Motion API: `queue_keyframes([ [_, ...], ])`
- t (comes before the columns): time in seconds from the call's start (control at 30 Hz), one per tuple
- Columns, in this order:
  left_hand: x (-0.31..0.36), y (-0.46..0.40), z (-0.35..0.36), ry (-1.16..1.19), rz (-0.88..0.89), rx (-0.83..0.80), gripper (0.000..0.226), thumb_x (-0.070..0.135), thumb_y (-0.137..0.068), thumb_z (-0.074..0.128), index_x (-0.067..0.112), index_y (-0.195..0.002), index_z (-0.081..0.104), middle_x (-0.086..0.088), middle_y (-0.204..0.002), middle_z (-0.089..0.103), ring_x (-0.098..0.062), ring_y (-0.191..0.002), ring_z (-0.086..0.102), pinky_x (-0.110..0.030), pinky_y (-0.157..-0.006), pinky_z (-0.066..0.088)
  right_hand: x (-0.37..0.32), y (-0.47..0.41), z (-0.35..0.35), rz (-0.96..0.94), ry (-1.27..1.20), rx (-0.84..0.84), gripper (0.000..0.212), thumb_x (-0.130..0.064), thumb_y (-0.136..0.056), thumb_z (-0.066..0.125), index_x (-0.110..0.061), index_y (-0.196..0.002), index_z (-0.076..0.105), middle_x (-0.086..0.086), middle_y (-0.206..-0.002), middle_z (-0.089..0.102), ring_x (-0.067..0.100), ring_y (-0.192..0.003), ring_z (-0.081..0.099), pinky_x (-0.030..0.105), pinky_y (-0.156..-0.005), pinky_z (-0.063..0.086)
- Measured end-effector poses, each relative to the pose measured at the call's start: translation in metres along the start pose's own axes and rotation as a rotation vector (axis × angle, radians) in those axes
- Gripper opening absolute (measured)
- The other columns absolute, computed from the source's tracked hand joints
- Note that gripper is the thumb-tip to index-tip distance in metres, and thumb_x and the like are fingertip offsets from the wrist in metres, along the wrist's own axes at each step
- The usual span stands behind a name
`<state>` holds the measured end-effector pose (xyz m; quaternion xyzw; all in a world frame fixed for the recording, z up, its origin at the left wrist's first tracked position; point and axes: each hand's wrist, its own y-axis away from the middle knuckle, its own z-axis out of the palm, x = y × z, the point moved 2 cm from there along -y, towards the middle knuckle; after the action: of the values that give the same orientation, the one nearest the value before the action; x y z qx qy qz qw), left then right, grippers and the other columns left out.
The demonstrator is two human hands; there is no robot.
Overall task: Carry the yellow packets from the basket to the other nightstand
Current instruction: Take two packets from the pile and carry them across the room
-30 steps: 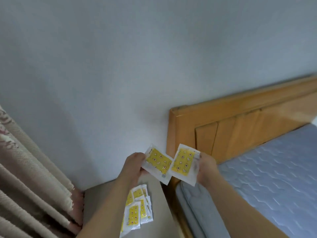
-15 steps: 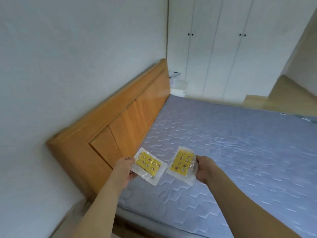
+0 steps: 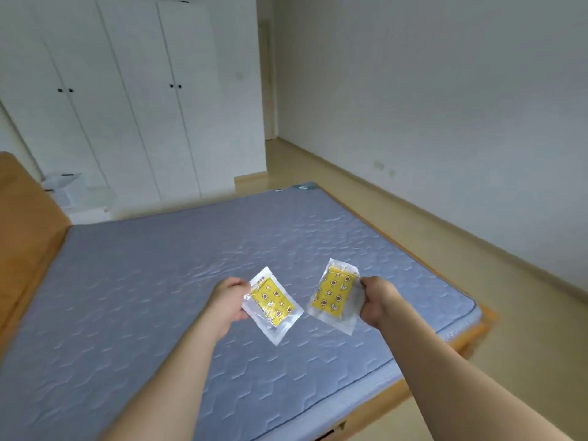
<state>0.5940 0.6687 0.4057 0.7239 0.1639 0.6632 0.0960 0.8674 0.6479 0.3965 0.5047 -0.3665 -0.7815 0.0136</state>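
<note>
My left hand (image 3: 229, 301) pinches the edge of a yellow packet (image 3: 271, 304) in clear wrapping with star and moon prints. A second yellow packet (image 3: 334, 294) of the same kind is pinched at its right edge by my right hand (image 3: 378, 300). Both packets hang in the air over the blue mattress (image 3: 159, 281), side by side and a hand's width apart. A white nightstand (image 3: 74, 198) with a white box on it stands past the far side of the bed, next to the wardrobe. No basket is in view.
A wooden headboard (image 3: 22, 224) runs along the left. White wardrobe doors (image 3: 127, 100) fill the back wall. Light wood floor (image 3: 397, 224) runs along the bed's right side to a doorway (image 3: 270, 90) at the back.
The view has swung right, from the wall and the nightstand with several packets, across the headboard, to the whole bed and room. Both hands still hold their packets.
</note>
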Motion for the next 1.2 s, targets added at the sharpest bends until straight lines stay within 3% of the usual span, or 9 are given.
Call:
queue_keyframes([
  [0.1,0.02,-0.006,0.112,-0.058,0.038,-0.112,0.006,0.008,-0.098,0.05,0.01,-0.097,0.056,-0.011,-0.095,0.066,-0.025,-0.077,0.065,-0.035,-0.065,0.056,-0.048,-0.029,-0.089,-0.007,-0.079,0.112,0.029,-0.006,-0.095,0.044,0.002,-0.12,0.056,0.021,-0.12,0.063,0.038,-0.106,0.064,0.053,-0.081,0.052],
  [0.27,0.05,-0.009,0.277,-0.168,0.092,-0.321,0.009,0.008,-0.098,0.047,0.009,-0.093,0.054,-0.01,-0.088,0.065,-0.021,-0.07,0.065,-0.032,-0.056,0.054,-0.112,-0.077,-0.215,-0.06,-0.131,0.265,0.027,-0.007,-0.09,0.05,-0.002,-0.113,0.061,0.019,-0.127,0.061,0.035,-0.115,0.06,0.053,-0.099,0.046],
  [0.37,0.061,-0.02,0.368,-0.222,0.1,-0.414,0.009,0.008,-0.099,0.046,0.009,-0.094,0.054,-0.01,-0.087,0.065,-0.02,-0.07,0.064,-0.032,-0.058,0.054,-0.136,-0.126,-0.289,-0.032,-0.217,0.339,0.023,-0.014,-0.084,0.05,-0.005,-0.098,0.067,0.016,-0.125,0.064,0.033,-0.113,0.062,0.056,-0.099,0.046],
  [0.5,0.076,-0.044,0.49,-0.257,0.121,-0.524,0.009,0.01,-0.099,0.047,0.009,-0.093,0.053,-0.009,-0.086,0.067,-0.019,-0.07,0.065,-0.031,-0.058,0.054,-0.191,-0.158,-0.358,-0.045,-0.285,0.428,0.021,-0.011,-0.089,0.046,-0.004,-0.092,0.066,0.018,-0.121,0.065,0.034,-0.112,0.062,0.054,-0.098,0.047],
  [0.7,0.114,-0.09,0.668,-0.252,0.123,-0.653,0.01,0.008,-0.099,0.046,0.011,-0.091,0.051,-0.006,-0.085,0.064,-0.018,-0.068,0.062,-0.029,-0.054,0.052,-0.288,-0.228,-0.453,-0.084,-0.352,0.551,0.028,-0.008,-0.095,0.039,0.0,-0.112,0.06,0.02,-0.118,0.066,0.037,-0.107,0.064,0.057,-0.097,0.046],
  [0.9,0.154,-0.115,0.842,-0.306,0.153,-0.735,0.009,0.009,-0.098,0.046,0.011,-0.09,0.05,-0.009,-0.089,0.063,-0.02,-0.069,0.062,-0.026,-0.048,0.052,-0.383,-0.282,-0.554,-0.112,-0.452,0.646,0.025,-0.009,-0.096,0.042,-0.001,-0.113,0.059,0.018,-0.114,0.068,0.035,-0.101,0.067,0.056,-0.095,0.048],
  [1.03,0.16,-0.125,0.952,-0.329,0.155,-0.77,0.012,0.01,-0.097,0.047,0.013,-0.086,0.05,-0.013,-0.102,0.064,-0.025,-0.081,0.064,-0.031,-0.058,0.053,-0.431,-0.319,-0.621,-0.134,-0.517,0.676,0.025,-0.009,-0.099,0.039,0.0,-0.115,0.058,0.018,-0.11,0.068,0.035,-0.097,0.067,0.056,-0.092,0.049],
  [1.2,0.181,-0.143,1.082,-0.284,0.166,-0.793,0.008,0.008,-0.097,0.046,0.011,-0.091,0.052,-0.014,-0.106,0.065,-0.025,-0.08,0.065,-0.031,-0.059,0.053,-0.49,-0.398,-0.711,-0.146,-0.555,0.669,0.028,-0.007,-0.097,0.039,-0.002,-0.115,0.059,0.018,-0.111,0.068,0.036,-0.099,0.066,0.058,-0.092,0.048],
])
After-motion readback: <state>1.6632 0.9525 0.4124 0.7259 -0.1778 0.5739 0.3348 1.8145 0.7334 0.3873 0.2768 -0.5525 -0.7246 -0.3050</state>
